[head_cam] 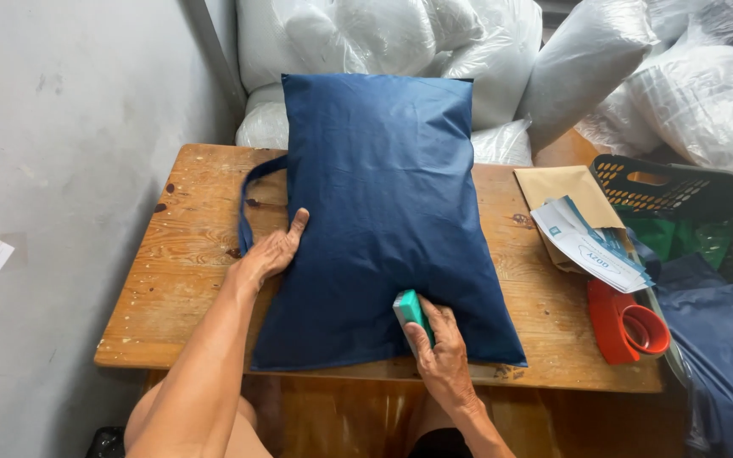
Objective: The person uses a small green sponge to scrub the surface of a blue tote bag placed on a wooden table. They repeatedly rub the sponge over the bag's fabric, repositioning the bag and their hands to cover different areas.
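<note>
A stuffed navy blue pillow (383,212) lies lengthwise on a worn wooden table (180,280). A navy strap (248,199) loops out from its left side. My left hand (271,253) rests flat against the pillow's left edge, fingers together and thumb up. My right hand (441,356) presses a small teal block (409,309) onto the pillow near its lower front edge.
A brown envelope (566,188) and a stack of printed slips (591,246) lie at the table's right, beside a red tape dispenser (634,326). A dark plastic basket (697,212) with green and navy cloth stands right. Plastic-wrapped white pillows (400,38) pile behind. A grey wall is left.
</note>
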